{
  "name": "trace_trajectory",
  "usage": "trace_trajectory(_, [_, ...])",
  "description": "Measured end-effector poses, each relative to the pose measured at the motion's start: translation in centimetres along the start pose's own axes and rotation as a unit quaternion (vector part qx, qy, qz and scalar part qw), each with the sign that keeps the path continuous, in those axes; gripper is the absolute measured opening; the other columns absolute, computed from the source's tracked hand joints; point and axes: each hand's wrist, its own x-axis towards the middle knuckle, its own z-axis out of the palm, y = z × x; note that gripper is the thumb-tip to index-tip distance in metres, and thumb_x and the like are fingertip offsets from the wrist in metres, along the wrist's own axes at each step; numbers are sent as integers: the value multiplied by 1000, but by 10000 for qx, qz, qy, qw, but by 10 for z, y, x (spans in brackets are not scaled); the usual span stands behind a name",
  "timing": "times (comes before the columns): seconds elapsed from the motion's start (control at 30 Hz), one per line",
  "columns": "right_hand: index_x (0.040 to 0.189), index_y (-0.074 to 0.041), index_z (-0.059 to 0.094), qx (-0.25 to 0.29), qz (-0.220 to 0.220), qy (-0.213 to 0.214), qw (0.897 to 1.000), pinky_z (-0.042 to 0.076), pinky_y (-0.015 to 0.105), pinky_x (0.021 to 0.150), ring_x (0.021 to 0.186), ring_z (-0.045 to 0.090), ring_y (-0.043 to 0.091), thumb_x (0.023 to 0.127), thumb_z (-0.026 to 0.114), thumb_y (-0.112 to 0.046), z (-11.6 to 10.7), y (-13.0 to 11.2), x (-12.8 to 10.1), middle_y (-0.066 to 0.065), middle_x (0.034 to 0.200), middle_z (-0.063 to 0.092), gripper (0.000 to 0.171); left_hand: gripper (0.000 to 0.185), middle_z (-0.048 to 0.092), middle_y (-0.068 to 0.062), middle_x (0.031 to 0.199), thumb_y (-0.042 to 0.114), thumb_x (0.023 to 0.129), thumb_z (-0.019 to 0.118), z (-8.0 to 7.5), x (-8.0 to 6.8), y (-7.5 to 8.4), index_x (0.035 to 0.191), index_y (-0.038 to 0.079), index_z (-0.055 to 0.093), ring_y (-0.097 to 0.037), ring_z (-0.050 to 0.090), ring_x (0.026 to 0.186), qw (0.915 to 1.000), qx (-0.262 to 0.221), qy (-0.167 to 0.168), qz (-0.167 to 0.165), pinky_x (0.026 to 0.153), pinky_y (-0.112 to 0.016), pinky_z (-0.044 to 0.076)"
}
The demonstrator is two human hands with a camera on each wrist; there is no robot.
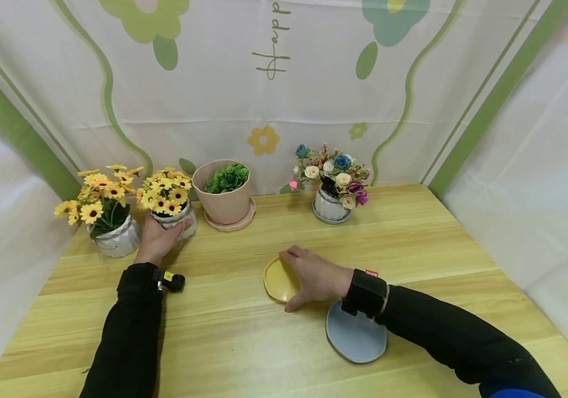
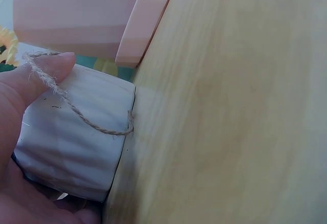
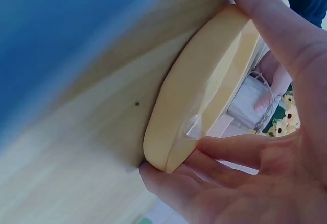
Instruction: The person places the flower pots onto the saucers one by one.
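Note:
My left hand (image 1: 158, 239) grips a small white flowerpot (image 2: 76, 137) at the back left. Twine runs round this pot, and the thumb lies on it near the rim. Yellow daisy-like flowers (image 1: 168, 190) fill the pot, whose base stands on the table in the left wrist view. Near the table's middle, my right hand (image 1: 319, 276) holds a shallow yellow saucer (image 1: 279, 281) by its edges, thumb on the near side and fingers on the far side. The saucer (image 3: 189, 91) lies on or just above the wood; I cannot tell which. Part of it is hidden by the hand.
Another white pot of yellow flowers (image 1: 116, 237) stands left of my left hand. To its right is a pink pot (image 1: 226, 205) on a pink saucer (image 1: 234, 225). A mixed bouquet pot (image 1: 330, 205) sits on a grey saucer at the back. A blue-grey saucer (image 1: 355, 338) lies under my right wrist.

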Motion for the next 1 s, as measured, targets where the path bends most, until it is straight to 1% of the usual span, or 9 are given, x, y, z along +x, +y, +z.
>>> trace_trajectory(0.17, [164, -1, 34, 42, -91, -12, 9999, 40, 46, 125, 148, 46, 34, 78, 93, -50, 4, -1, -6, 18, 163, 40, 115, 97, 29, -16, 172, 21, 99, 76, 0, 0, -1, 170, 18, 11, -36, 30, 159, 9999, -6, 39, -127, 130, -54, 28])
trace_trajectory(0.33, [163, 0, 34, 35, -173, 19, 9998, 42, 46, 124, 148, 46, 35, 79, 93, -50, 9, 0, -11, 19, 163, 40, 114, 98, 28, -17, 173, 20, 98, 77, 1, -1, 3, 170, 16, 10, -37, 28, 159, 9997, 0, 61, -232, 131, -55, 26])
trace_trajectory(0.47, [163, -1, 34, 76, -265, 107, 9996, 43, 47, 123, 148, 46, 34, 79, 93, -49, 13, 2, -17, 17, 163, 40, 114, 98, 28, -17, 173, 20, 98, 77, 3, -2, 4, 170, 17, 10, -37, 28, 160, 9997, 10, 57, -230, 131, -55, 26])
trace_trajectory(0.67, [164, -1, 33, 209, -387, 197, 9988, 43, 47, 123, 150, 45, 35, 79, 93, -48, 16, 6, -21, 18, 165, 39, 114, 96, 31, -16, 172, 19, 98, 77, 3, 0, 3, 170, 18, 13, -35, 30, 159, 9999, 12, 67, -146, 130, -54, 28])
trace_trajectory(0.87, [164, -1, 33, 280, -389, 236, 9986, 42, 48, 124, 152, 43, 35, 79, 93, -48, 18, 7, -22, 18, 165, 39, 114, 96, 30, -15, 172, 21, 98, 77, 3, 1, 1, 170, 20, 13, -34, 30, 159, 9999, -12, 46, -151, 130, -53, 29])
trace_trajectory(1.0, [165, -2, 32, 323, -345, 221, 9986, 41, 47, 125, 153, 42, 34, 80, 93, -47, 17, 6, -22, 17, 167, 38, 115, 97, 30, -14, 172, 20, 97, 79, 2, 0, 2, 170, 20, 15, -34, 30, 159, 9998, -29, 125, -138, 130, -53, 28])
